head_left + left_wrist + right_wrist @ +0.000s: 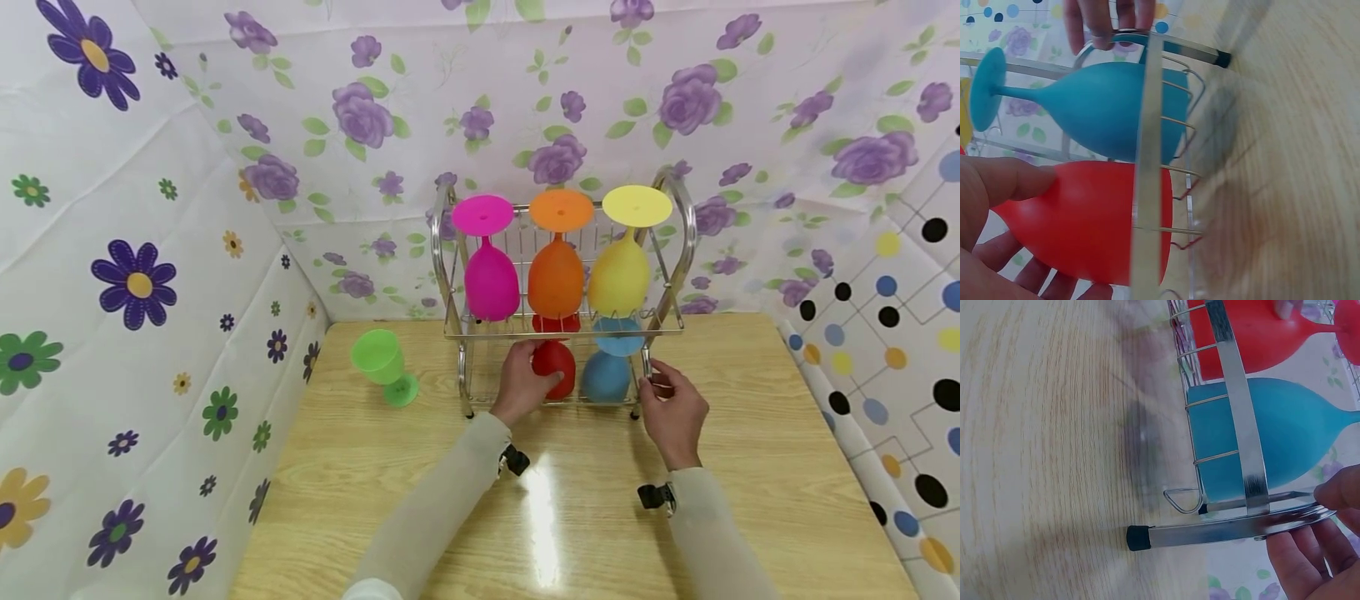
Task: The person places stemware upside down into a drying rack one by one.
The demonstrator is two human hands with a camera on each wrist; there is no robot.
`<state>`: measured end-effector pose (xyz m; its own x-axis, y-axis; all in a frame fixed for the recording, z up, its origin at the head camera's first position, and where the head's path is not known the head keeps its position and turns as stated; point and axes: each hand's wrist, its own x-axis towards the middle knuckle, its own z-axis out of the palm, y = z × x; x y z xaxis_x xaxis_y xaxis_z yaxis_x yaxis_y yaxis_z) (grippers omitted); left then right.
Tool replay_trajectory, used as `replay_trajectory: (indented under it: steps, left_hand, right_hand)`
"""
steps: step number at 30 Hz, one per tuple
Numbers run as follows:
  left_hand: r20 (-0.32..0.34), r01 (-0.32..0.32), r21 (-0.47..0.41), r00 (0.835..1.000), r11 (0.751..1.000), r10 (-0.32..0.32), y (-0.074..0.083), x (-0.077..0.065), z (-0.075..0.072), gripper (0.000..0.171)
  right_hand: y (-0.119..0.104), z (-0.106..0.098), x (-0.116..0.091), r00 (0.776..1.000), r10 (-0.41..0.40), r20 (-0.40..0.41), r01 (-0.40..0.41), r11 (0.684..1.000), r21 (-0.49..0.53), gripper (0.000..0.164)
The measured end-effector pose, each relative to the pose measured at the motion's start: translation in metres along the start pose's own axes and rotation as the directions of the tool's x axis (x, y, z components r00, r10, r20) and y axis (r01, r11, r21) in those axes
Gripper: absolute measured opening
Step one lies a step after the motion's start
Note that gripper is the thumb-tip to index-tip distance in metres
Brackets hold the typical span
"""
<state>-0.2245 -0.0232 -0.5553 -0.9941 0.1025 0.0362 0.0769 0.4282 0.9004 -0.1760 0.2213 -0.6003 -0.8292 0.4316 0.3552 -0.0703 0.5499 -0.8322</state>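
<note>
A metal two-tier rack (562, 335) holds plastic goblets turned upside down. My left hand (522, 385) grips the red goblet (553, 371) by its bowl on the lower tier, thumb on one side and fingers round the other, as the left wrist view shows. Beside it the blue goblet (606, 377) stands inverted on the same tier. With thumb and fingers my right hand (673, 410) holds the rack's right front leg (1235, 528), low down. On the upper tier are a pink goblet (491, 283), an orange goblet (555, 279) and a yellow goblet (619, 275).
A green goblet (378, 358) stands upright on the wooden table (420, 483), left of the rack. Behind the rack hangs a flower-printed cloth (450, 108). Patterned cloths also line the left and right sides.
</note>
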Motion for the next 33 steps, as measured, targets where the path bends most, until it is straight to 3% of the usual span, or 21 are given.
replay_trajectory:
  steps: [7,16,29,33]
  left_hand:
    - [-0.003,-0.043,0.014,0.999,0.999,0.043,-0.012,-0.002,0.004,0.058]
    - [-0.042,-0.044,-0.024,0.998,0.999,0.043,-0.017,-0.008,0.001,0.063]
    - [-0.097,-0.025,-0.228,0.995,0.973,0.003,-0.025,-0.034,-0.034,0.067]
    - [-0.14,-0.07,-0.234,0.989,0.97,0.038,-0.028,-0.046,-0.048,0.065]
  right_hand:
    - [-0.004,0.003,-0.001,1.0,0.021,0.007,-0.021,1.0,0.018,0.036]
    - [-0.004,0.004,-0.001,1.0,0.016,-0.012,-0.016,1.0,0.011,0.036]
    - [-0.003,0.001,-0.001,1.0,0.003,-0.02,-0.003,1.0,-0.01,0.036]
    - [-0.004,0.0,-0.001,1.0,0.007,-0.018,-0.007,1.0,-0.013,0.036]
